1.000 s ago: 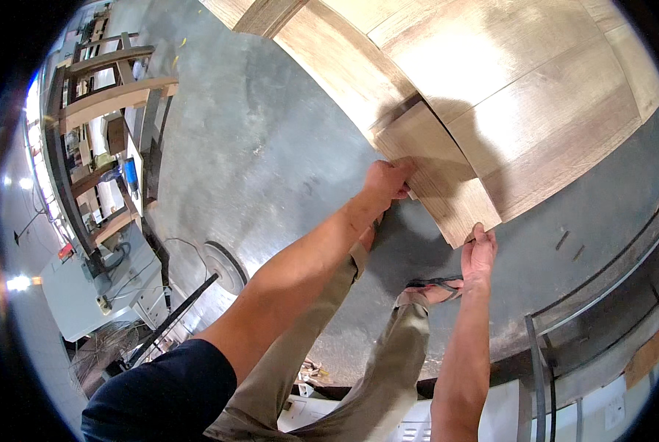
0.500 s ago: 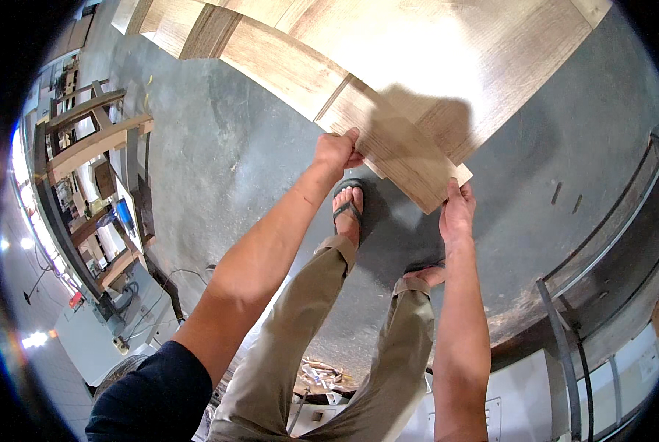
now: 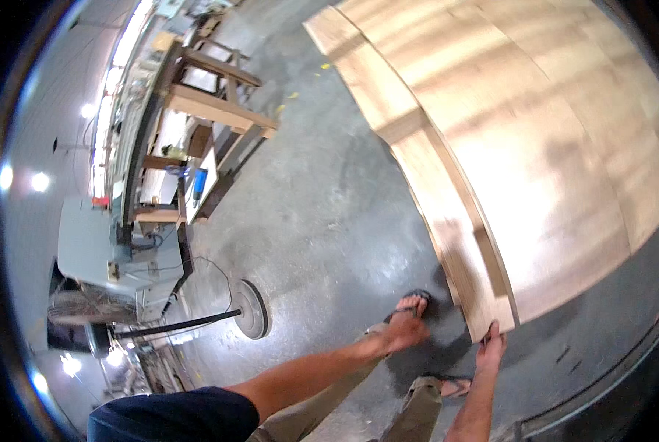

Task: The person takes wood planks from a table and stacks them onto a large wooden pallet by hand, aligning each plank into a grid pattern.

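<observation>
A long, narrow wood-grain plank (image 3: 414, 158) lies along the left edge of a broad wood-grain panel surface (image 3: 558, 169), with a thin dark gap between them. My right hand (image 3: 493, 348) pinches the plank's near end between thumb and fingers. Off the plank's left side, above my sandalled foot, my left hand (image 3: 405, 333) is apart from the wood. Motion smears its fingers, so their pose does not show. Shadows fall across the plank's near end.
A wooden workbench frame (image 3: 215, 110) with a blue tool (image 3: 199, 186) on its lower shelf stands at the left. Nearer, a standing fan's round base (image 3: 250, 309) and pole (image 3: 178, 325) rest on the grey floor, a cord trailing beside. A metal rail (image 3: 602, 387) curves at the lower right.
My left hand has let go of the plank's side and moved away from it. My right hand still grips the end. The view has swung left, showing more of the fan.
</observation>
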Demonstrator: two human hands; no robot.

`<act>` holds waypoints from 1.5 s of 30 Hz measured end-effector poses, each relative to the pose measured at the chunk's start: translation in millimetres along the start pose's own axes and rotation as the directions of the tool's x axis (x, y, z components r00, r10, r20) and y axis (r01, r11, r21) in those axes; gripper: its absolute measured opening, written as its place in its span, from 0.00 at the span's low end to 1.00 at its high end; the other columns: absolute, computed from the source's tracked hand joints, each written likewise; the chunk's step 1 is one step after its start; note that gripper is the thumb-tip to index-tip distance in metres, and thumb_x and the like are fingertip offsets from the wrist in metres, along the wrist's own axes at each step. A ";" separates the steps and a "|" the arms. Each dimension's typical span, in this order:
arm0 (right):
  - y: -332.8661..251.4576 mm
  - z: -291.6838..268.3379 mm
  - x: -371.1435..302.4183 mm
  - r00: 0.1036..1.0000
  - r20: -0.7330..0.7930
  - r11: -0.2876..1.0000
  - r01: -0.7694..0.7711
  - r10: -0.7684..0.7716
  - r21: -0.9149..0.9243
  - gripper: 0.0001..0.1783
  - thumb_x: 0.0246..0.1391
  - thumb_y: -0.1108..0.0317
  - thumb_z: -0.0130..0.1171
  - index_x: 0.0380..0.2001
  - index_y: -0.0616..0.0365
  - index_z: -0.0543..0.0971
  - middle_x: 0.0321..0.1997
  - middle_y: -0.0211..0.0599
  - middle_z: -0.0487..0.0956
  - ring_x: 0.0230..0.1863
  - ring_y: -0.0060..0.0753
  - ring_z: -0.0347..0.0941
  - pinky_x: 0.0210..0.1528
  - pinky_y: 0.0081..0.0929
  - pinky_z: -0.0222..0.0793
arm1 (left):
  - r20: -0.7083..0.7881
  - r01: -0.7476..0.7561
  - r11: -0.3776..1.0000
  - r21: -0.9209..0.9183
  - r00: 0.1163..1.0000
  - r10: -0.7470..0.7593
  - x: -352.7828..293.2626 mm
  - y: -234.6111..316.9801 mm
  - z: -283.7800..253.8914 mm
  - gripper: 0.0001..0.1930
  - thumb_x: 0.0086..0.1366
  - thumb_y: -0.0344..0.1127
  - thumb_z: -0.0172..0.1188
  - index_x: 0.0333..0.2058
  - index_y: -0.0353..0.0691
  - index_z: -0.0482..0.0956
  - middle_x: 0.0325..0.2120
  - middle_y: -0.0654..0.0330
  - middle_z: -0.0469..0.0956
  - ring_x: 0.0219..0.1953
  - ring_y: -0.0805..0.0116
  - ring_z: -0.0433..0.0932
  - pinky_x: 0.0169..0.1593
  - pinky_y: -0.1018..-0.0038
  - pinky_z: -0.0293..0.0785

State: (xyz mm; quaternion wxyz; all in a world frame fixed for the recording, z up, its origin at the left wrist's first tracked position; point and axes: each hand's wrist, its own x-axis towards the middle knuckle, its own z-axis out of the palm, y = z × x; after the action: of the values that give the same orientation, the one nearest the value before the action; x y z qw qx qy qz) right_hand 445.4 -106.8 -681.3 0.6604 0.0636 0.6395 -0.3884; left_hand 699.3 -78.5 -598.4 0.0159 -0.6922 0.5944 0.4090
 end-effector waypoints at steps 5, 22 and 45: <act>9.3 -5.6 11.2 0.998 -0.016 0.994 -0.058 0.057 -0.091 0.22 0.52 0.57 0.59 0.48 0.51 0.68 0.40 0.29 0.70 0.41 0.28 0.64 0.42 0.32 0.63 | 0.387 0.272 0.934 -0.232 0.907 -0.167 -129.2 -18.0 -39.8 0.21 0.58 0.49 0.53 0.43 0.39 0.70 0.40 0.46 0.72 0.43 0.46 0.71 0.45 0.57 0.65; -14.7 -24.4 -146.4 0.945 -0.081 0.820 -0.316 0.317 -0.477 0.23 0.51 0.47 0.56 0.41 0.55 0.72 0.41 0.37 0.75 0.45 0.43 0.69 0.48 0.45 0.65 | 0.330 0.659 0.709 -0.251 0.747 -0.577 -220.4 -50.6 -94.1 0.23 0.52 0.54 0.55 0.37 0.40 0.75 0.33 0.47 0.77 0.40 0.48 0.76 0.42 0.56 0.72; 10.5 -16.3 -5.0 1.000 -0.027 0.997 0.010 -0.008 0.071 0.21 0.50 0.68 0.61 0.47 0.60 0.69 0.42 0.35 0.75 0.43 0.33 0.71 0.48 0.33 0.68 | 0.322 0.250 0.968 -0.022 0.918 -0.230 -204.9 -41.6 -100.3 0.25 0.46 0.41 0.62 0.41 0.32 0.73 0.40 0.44 0.74 0.43 0.45 0.72 0.51 0.61 0.67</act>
State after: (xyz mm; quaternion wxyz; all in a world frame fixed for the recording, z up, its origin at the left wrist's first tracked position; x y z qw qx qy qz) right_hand 439.3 -88.0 -684.0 0.6472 0.0895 0.6344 -0.4130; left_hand 797.4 48.6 -431.2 0.1395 -0.6854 0.4814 0.5282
